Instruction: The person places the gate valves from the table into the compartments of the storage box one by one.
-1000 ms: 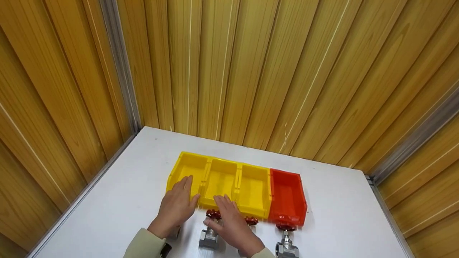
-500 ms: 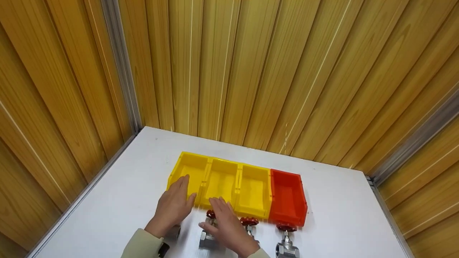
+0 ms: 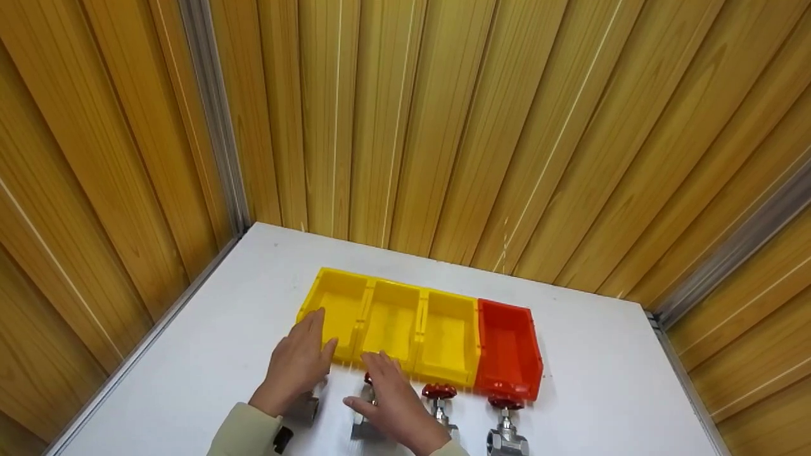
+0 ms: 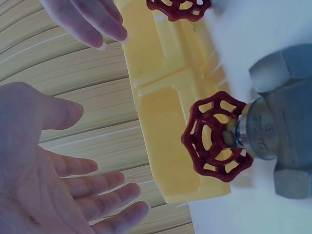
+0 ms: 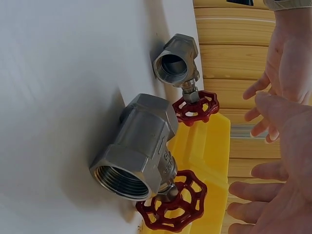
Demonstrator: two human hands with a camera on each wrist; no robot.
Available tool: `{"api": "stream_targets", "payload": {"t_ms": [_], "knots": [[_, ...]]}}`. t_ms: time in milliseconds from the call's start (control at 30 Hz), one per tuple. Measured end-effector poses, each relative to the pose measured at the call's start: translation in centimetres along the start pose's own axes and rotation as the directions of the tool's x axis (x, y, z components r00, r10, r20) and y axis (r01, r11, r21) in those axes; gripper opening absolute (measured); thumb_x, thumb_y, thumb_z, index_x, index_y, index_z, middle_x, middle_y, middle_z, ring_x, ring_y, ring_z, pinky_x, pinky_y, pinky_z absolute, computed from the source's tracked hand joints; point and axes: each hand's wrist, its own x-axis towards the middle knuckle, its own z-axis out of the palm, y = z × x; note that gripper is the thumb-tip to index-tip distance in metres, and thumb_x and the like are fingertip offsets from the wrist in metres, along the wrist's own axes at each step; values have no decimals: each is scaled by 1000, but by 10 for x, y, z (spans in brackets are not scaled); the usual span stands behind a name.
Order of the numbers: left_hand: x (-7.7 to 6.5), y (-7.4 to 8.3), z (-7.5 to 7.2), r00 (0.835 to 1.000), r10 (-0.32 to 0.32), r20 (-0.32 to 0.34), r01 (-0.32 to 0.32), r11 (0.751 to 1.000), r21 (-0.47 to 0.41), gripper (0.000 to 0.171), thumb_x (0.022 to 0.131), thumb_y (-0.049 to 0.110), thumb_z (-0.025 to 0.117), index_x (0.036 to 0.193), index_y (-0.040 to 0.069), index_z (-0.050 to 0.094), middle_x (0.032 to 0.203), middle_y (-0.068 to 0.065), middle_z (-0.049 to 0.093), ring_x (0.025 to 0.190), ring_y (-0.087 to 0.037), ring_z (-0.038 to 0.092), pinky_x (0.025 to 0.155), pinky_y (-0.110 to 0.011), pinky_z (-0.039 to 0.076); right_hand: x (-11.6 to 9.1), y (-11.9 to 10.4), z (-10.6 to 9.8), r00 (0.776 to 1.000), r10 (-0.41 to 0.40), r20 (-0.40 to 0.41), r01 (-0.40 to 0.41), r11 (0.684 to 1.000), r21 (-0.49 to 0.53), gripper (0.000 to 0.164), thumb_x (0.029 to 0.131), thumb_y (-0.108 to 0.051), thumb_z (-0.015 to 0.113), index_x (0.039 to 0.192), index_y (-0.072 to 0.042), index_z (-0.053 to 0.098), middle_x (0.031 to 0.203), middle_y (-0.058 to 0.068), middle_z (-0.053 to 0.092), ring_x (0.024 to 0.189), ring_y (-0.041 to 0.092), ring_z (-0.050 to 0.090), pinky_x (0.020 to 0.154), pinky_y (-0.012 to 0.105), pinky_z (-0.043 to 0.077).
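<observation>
My left hand (image 3: 294, 361) hovers over the leftmost yellow bin (image 3: 339, 304), fingers extended and thumb apart, holding nothing. To its right, my right hand (image 3: 399, 405) is likewise spread above the row of valves, partly covering one steel gate valve (image 3: 362, 427). Another valve, partly under the left hand, shows only its steel body (image 3: 309, 410). Right of the hands stand two more valves with red handwheels (image 3: 440, 391). The left wrist view shows the left palm (image 4: 29, 165) apart from a red handwheel (image 4: 214, 136). In the right wrist view, right fingers (image 5: 258, 190) are clear of a valve body (image 5: 144, 141).
Yellow bins (image 3: 450, 335) and one red bin (image 3: 509, 345) stand side by side behind the valves, on a white tabletop (image 3: 190, 354). Wood-patterned panels (image 3: 443, 126) enclose the back and sides, with a metal post (image 3: 215, 114) at the left corner.
Both hands have drifted a little left and toward the near edge, fingers still extended. More of the valve right of the right hand now shows. Bins and valves have stayed put.
</observation>
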Motion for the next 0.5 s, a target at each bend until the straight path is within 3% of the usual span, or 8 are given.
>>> {"api": "stream_targets", "payload": {"t_ms": [167, 500], "knots": [[3, -3, -2, 999, -29, 28, 30, 999, -20, 70, 96, 34, 56, 150, 1, 27, 152, -21, 36, 135, -38, 42, 108, -56, 35, 1, -1, 3, 998, -60, -18, 60, 998, -20, 81, 86, -57, 62, 149, -13, 35, 155, 15, 34, 144, 37, 28, 111, 58, 29], [7, -14, -4, 996, -75, 51, 79, 995, -67, 70, 97, 35, 56, 151, 4, 25, 152, -18, 35, 133, -37, 43, 109, -56, 34, 6, -8, 11, 997, -79, 4, 79, 995, -59, 82, 85, -59, 62, 148, -13, 36, 154, 14, 36, 143, 32, 33, 114, 53, 28]]}}
